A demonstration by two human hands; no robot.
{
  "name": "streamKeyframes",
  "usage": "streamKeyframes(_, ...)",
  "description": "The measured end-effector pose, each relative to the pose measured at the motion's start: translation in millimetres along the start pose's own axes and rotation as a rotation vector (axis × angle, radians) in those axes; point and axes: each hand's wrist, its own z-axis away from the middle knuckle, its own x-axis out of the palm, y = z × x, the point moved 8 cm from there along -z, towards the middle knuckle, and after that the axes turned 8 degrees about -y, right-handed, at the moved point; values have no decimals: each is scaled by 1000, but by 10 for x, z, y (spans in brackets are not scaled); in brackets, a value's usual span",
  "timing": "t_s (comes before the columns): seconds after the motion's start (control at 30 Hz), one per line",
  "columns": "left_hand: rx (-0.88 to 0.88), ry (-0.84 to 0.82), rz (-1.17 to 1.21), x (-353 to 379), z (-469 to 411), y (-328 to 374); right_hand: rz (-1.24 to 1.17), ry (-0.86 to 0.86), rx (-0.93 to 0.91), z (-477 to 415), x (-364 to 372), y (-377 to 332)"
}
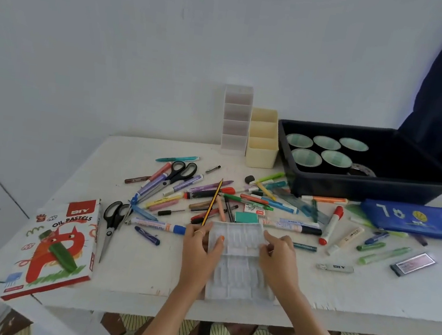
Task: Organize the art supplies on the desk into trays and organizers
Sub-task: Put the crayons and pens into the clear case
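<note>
Black bin (pixel 363 187) holds five cups (pixel 327 142), seemingly empty; left hand (pixel 199 250) and right hand (pixel 278 259) grasp the clear tray (pixel 238 268).

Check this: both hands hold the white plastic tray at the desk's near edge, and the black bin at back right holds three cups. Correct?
No: the head view shows five cups in the black bin, not three. Otherwise right: the left hand and right hand hold the white plastic tray at the near edge of the desk.

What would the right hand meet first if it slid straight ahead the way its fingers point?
The right hand would likely reach the white marker just beyond the plastic tray first.
</note>
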Motion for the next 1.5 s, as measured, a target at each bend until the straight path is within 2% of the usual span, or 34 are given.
streamKeyframes(0.1, 6, 42, 36, -19, 2, -25, 182, 75, 0, -33, -113, -114)
streamKeyframes(0.17, 19, 51, 58, -18, -1, -21, 167, 136, -62, -115, -164, -292)
streamKeyframes(0.3, 38, 42, 62, -26, -19, -33, 69, 12, -184, -465, 36, -673)
streamKeyframes(0.43, 11, 30, 88, -13, -42, -78, 142, -99, -138, -677, 247, -880)
streamKeyframes(0.57, 16, 29, 101, -6, -43, -86, 123, -73, -126, -684, 286, -928)
streamKeyframes(0.67, 7, 16, 112, 9, -47, -91, -128, -43, -134, -654, 203, -888)
streamKeyframes(0.8, -1, -2, 106, 24, -45, -96, -433, -13, -31, -616, -68, -631)
streamKeyframes(1.07, -64, 19, 90, 36, -68, -116, -259, -133, 14, -292, -311, -189)
streamKeyframes(1.33, -34, 23, 72, 61, -44, -93, -186, -122, 18, -185, -152, -85)
streamKeyframes(1.5, -60, 5, 65, 68, -34, -108, -253, -60, 85, -203, -169, -23)
